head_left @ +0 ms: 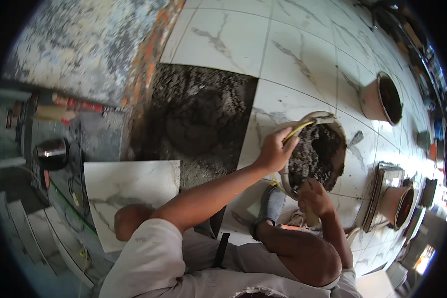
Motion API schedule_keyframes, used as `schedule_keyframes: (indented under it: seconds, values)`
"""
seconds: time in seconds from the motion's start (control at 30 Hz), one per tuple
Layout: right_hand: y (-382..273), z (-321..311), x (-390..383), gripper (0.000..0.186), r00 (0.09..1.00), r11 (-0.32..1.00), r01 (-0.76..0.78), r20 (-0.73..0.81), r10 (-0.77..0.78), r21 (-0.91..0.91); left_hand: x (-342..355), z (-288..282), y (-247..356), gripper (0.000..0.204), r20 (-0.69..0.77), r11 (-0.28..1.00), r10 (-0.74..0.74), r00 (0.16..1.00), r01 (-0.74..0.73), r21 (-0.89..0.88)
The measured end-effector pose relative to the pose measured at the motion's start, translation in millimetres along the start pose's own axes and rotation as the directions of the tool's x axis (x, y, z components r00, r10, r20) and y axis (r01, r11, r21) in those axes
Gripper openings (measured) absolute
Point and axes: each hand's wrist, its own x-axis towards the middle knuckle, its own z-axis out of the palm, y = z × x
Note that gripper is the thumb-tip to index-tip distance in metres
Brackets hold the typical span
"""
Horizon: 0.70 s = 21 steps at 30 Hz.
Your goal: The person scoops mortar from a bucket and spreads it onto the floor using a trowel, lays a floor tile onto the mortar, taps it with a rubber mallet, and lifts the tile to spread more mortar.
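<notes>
My left hand point(278, 151) grips the yellow handle and rim of a pale bucket point(338, 128), tilted and partly filled with dark, wet mortar point(305, 154). My right hand point(314, 198) is closed on a trowel's handle point(312, 216), its blade mostly hidden in the mortar at the bucket's lower side. Left of the bucket lies a square bed of dark mortar point(193, 114) among white marbled tiles point(223, 37). A loose tile point(129, 184) lies below that bed, under my left knee.
Two more buckets point(371, 99) point(390, 208) stand at the right, near stacked tiles point(370, 196). At the left are a rough mottled surface point(74, 54), a steel pot point(52, 154), a green hose point(67, 201) and leaning tiles point(37, 228). My shoe point(270, 203) is below the bucket.
</notes>
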Motion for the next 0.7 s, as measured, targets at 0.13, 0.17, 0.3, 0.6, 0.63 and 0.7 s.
schedule_keyframes:
  seconds: [0.13, 0.17, 0.3, 0.6, 0.63, 0.7]
  values:
    - [-0.7, -4.8, -16.6, 0.017, 0.998, 0.998, -0.067, -0.007, 0.067, 0.007, 4.7, -14.7, -12.4, 0.033, -0.037, 0.997, 0.064, 0.997, -0.066, -0.037]
    - [-3.1, -6.4, -21.3, 0.017, 1.000, 1.000, -0.013, 0.025, 0.012, 0.017, 6.2, -22.5, -18.1, 0.033, -0.063, 0.997, 0.062, 0.996, -0.064, -0.036]
    - [-24.5, -8.1, -38.6, 0.020, 0.999, 0.996, -0.052, 0.007, 0.053, -0.068, 16.3, -62.2, -38.7, 0.032, -0.077, 0.988, 0.011, 0.997, 0.001, 0.157]
    - [-120.6, 50.5, -92.5, 0.035, 0.994, 0.953, -0.108, -0.030, 0.103, -0.283, 18.7, -220.8, -5.0, 0.061, 0.376, 0.854, -0.198, 0.905, -0.029, 0.520]
    - [-130.5, 61.3, -91.6, 0.037, 0.996, 0.969, -0.083, 0.024, 0.090, -0.234, 11.7, -254.6, 4.5, 0.062, 0.364, 0.834, -0.255, 0.896, 0.013, 0.552]
    - [-144.2, 87.1, -75.7, 0.044, 0.976, 0.997, 0.022, 0.217, -0.007, -0.069, -19.4, -316.1, 24.5, 0.055, 0.230, 0.849, -0.211, 0.950, 0.061, 0.524]
